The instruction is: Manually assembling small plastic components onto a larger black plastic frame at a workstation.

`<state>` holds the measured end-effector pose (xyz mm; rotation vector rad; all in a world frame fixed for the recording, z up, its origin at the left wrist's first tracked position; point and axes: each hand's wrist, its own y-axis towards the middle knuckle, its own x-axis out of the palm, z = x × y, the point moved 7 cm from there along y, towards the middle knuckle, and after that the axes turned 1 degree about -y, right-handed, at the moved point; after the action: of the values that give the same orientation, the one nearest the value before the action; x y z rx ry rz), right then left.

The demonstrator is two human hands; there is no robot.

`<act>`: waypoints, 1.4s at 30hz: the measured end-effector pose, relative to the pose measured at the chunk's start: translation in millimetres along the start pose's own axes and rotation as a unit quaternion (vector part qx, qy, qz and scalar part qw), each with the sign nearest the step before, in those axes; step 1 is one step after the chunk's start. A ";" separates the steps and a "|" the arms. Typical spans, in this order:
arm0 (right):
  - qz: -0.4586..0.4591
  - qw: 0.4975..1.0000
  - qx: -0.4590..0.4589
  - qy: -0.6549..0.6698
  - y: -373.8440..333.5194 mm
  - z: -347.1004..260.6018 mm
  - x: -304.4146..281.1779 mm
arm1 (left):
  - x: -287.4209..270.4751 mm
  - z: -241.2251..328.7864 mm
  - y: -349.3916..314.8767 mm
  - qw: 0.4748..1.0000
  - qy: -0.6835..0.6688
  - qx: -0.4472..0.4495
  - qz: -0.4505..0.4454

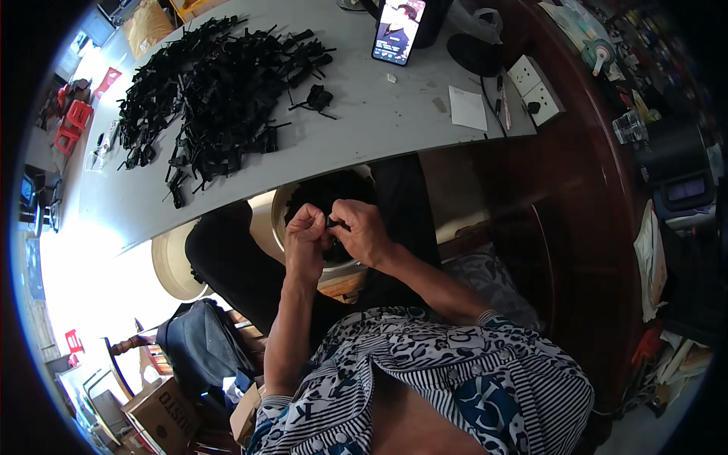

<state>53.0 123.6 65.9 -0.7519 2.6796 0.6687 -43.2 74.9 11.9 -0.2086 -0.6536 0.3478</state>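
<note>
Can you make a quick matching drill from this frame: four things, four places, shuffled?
Things:
1. heap of black plastic parts
2. upright smartphone with lit screen
3. white wall-socket plate
4. small black part

Places:
A. table's right end
B. pinched between left hand and right hand
C. table's far edge, centre
D. left half of grey table

Pairs: 1-D, 2-C, 3-A, 4-B

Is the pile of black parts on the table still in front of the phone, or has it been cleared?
Yes, the pile of black parts lies on the grey table, left of the lit phone.
</note>
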 end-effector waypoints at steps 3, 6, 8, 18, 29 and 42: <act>-0.010 0.999 -0.009 -0.040 -0.7 4.8 3.1 | -10.5 -10.7 4.5 1.000 0.015 -0.012 -0.003; -0.037 0.984 0.149 0.093 -2.6 49.3 12.9 | -21.0 -17.8 4.8 0.992 0.080 -0.082 0.054; -0.011 0.952 0.203 0.228 -3.1 72.3 3.5 | -35.4 -18.4 7.0 0.982 0.154 -0.039 0.103; 0.034 0.981 -0.002 0.191 -6.8 26.9 -5.7 | -6.0 -38.7 0.0 0.982 -0.112 -0.140 -0.053; 0.053 0.975 0.098 0.191 -15.4 27.8 -17.8 | 14.2 11.6 -6.9 0.985 0.113 0.129 -0.002; -0.176 0.888 0.216 0.365 -5.3 40.8 -2.4 | 27.0 18.8 -5.0 0.982 0.141 0.030 -0.118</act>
<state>63.5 141.0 30.1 -1.5259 2.9891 -0.3880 -33.7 82.1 43.0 -0.1179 -0.3820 0.1051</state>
